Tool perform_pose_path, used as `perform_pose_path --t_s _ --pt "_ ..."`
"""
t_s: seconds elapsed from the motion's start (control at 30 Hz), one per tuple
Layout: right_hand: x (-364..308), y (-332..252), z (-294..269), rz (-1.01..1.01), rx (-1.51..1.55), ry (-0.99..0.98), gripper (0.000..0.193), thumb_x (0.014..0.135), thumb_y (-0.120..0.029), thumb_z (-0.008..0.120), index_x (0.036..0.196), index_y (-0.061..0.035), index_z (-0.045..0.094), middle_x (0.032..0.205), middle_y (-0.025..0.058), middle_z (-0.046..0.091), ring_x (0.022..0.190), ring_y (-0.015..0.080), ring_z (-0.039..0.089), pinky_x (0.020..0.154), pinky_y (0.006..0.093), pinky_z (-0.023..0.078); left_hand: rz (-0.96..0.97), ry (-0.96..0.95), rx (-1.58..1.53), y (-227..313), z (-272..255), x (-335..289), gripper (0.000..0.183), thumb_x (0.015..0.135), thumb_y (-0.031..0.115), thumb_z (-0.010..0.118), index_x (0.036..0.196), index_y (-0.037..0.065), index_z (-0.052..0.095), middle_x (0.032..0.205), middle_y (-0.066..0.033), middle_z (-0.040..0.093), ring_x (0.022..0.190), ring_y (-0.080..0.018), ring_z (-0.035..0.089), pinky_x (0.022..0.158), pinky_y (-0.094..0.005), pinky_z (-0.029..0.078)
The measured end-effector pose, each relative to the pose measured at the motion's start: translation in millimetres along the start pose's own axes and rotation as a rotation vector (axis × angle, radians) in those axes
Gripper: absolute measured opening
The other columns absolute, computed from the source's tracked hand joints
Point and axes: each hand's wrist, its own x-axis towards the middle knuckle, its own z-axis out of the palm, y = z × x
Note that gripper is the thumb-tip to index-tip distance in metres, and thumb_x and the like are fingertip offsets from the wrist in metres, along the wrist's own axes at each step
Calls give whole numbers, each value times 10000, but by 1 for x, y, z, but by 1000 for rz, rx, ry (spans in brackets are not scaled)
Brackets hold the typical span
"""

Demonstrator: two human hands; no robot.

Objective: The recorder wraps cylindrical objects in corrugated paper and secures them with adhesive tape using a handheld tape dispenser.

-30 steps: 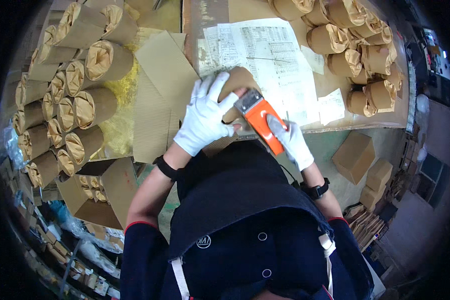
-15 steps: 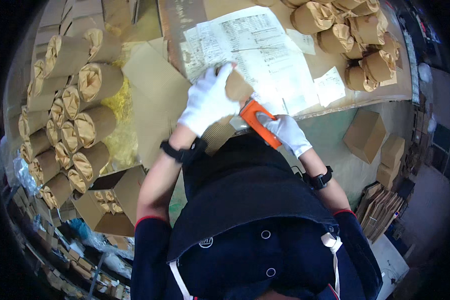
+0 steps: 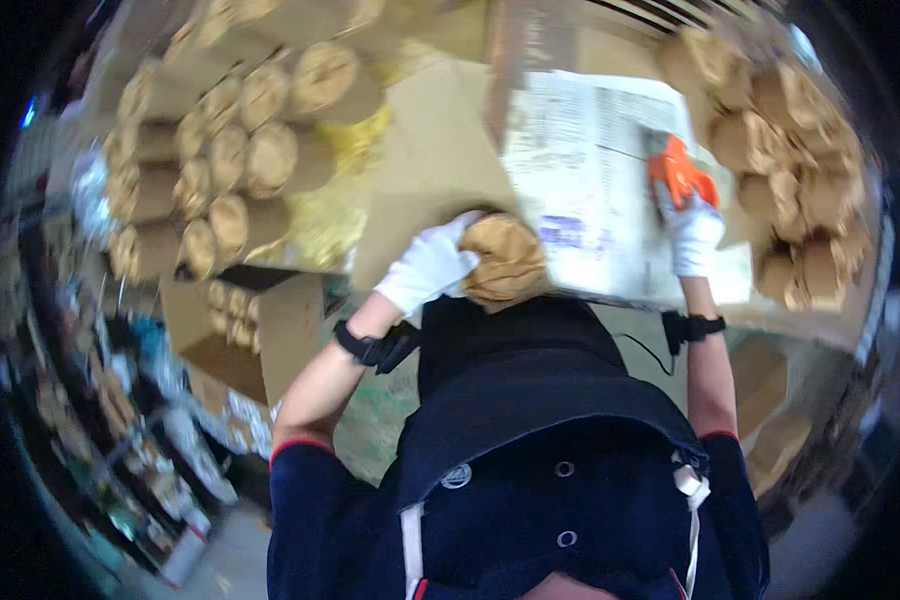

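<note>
My left hand [image 3: 432,268], in a white glove, grips a brown cardboard tube [image 3: 506,262] by its side near the table's front edge. Crumpled kraft paper folded over the tube's end faces up toward me. Farther right, my gloved right hand [image 3: 692,238] is closed round an orange staple gun [image 3: 681,172], held over the right part of the printed sheets [image 3: 590,150]. Motion blurs the tool's front end. A flat piece of corrugated cardboard [image 3: 425,130] lies just beyond my left hand.
Several paper-ended tubes [image 3: 273,160] lie stacked at the left, beside yellow material [image 3: 355,150]. More tubes [image 3: 770,200] are grouped at the right. Below the table's left side is an open carton [image 3: 290,330] with tubes inside. A cable [image 3: 650,352] hangs near my right wrist.
The staple gun has moved away from the tube, far and to the right, in my right hand. My left hand has brought the tube nearer, its papered end now showing. The whole view has shifted.
</note>
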Motion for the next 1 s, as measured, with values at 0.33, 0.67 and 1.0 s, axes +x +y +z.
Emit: perform_pose_path --t_s 0.33,0.67,1.0 --pt "-2 -1 19 -14 -137 60 583 791 -614 655 821 -37 726 555 144 622 497 310 626 544 425 517 -353 498 -1307 -81 -64 -136 255 871 100 537 1099 -13 521 836 -180 642 622 -299 680 490 -387 604" --pt "6 -7 -2 49 18 -43 531 808 -589 655 767 -60 684 615 156 651 538 333 646 540 443 531 -228 1104 -276 -52 12 -74 368 890 140 582 1221 -13 534 1325 -180 544 1207 -330 549 1007 -443 469" --pt "178 96 -88 138 -112 363 468 851 -538 647 910 -74 667 879 125 684 837 324 666 698 441 548 429 104 626 -19 90 -22 738 676 219 732 1381 236 514 1490 -180 368 1379 -377 349 1111 -592 279"
